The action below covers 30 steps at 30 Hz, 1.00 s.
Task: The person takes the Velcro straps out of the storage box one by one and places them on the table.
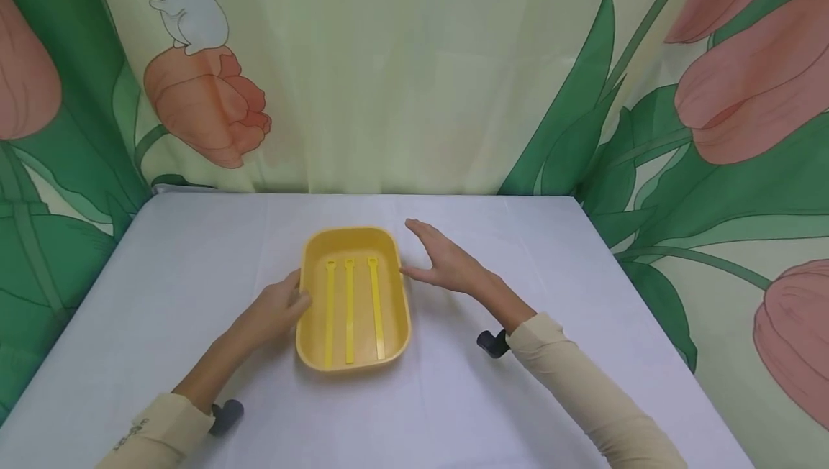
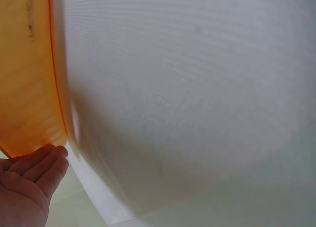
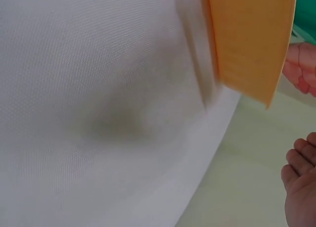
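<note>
A yellow rectangular tray [image 1: 353, 365] with rounded corners is over the white table. Three thin yellow strips, each with a small wider head, lie lengthwise side by side in it; one is the right-hand strip [image 1: 376, 311]. My left hand [image 1: 275, 311] grips the tray's left side, thumb over the rim. In the left wrist view its fingers [image 2: 42, 168] lie along the tray's outer wall. My right hand [image 1: 453, 260] is spread beside the right rim, its thumb tip right at the edge and its other fingers raised. The right wrist view shows those fingers [image 3: 298, 163] away from the wall.
A white cloth covers the table [image 1: 214, 253]. Behind it hangs a pale curtain [image 1: 401, 73] printed with tulips, leaves and a white animal figure. Dark wrist devices, such as the right one [image 1: 494, 344], stick out below both sleeves.
</note>
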Tool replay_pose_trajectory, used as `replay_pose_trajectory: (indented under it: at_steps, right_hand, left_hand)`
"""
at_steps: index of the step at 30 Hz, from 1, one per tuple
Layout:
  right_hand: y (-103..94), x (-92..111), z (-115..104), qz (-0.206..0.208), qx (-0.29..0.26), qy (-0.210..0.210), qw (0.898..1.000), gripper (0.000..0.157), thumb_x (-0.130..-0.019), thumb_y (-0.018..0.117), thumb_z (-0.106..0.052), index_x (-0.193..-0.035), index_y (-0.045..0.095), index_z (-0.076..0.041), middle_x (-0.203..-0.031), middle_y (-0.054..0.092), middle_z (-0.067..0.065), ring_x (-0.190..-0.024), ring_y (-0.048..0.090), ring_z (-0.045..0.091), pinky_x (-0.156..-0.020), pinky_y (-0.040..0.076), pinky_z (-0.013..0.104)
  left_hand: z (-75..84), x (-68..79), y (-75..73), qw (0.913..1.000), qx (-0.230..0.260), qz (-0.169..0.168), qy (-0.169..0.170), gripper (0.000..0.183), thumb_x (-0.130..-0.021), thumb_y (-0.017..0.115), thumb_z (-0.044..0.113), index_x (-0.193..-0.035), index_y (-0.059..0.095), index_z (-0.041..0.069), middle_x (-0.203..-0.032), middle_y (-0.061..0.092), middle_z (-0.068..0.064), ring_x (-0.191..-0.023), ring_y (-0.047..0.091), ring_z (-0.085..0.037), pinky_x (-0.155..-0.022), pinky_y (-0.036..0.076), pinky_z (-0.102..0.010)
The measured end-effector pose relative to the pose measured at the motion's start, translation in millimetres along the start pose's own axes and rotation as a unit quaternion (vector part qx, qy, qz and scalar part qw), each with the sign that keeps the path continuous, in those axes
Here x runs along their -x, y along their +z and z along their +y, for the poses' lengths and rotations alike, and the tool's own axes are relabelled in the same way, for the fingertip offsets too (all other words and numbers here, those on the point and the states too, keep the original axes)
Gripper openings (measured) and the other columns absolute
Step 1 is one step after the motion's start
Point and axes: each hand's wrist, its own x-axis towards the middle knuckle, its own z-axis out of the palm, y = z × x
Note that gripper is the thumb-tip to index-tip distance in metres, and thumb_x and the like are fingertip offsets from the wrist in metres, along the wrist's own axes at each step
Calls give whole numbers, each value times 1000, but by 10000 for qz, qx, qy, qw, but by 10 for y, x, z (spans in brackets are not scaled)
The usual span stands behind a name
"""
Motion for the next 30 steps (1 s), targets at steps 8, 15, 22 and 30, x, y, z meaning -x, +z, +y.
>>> replay_pose_trajectory:
  at_steps: [8,15,22,30]
  right_hand:
    - [-76,-75,-22,123,24,106,9999,85,-85,64,-48,-149,25,-9,-152,28,7,-138,24,20,-109,26,39]
    - [-51,-64,-38,33,-72,127,9999,88,-84,63,-53,-150,23,-12,-153,26,5,-139,22,19,-109,25,40]
    - [25,-44,-66,-44,20,279,9996,85,-82,63,-55,-149,28,-16,-151,30,1,-138,26,16,-108,28,38]
    - [85,-38,-153,-125,-97,166,9997,87,-80,66,-54,-149,28,-15,-150,31,0,-137,26,16,-108,28,36]
  left_hand:
    - [26,-61,-53,9999,-69,151,20,59,-93,43,20,-143,27,-8,-93,59,-10,-72,52,-19,-66,45,-33]
    - [-13,-56,-16,9996,-83,258,109,59,-93,41,21,-142,27,-9,-115,58,-20,-89,54,-25,-78,47,-40]
    - [-67,7,48,9994,76,251,229,56,-99,36,23,-143,25,-9,-133,47,-28,-108,52,-34,-97,39,-53]
    - [-38,27,80,9995,-37,259,174,55,-99,36,22,-143,25,-9,-123,55,-23,-106,54,-32,-96,41,-50]
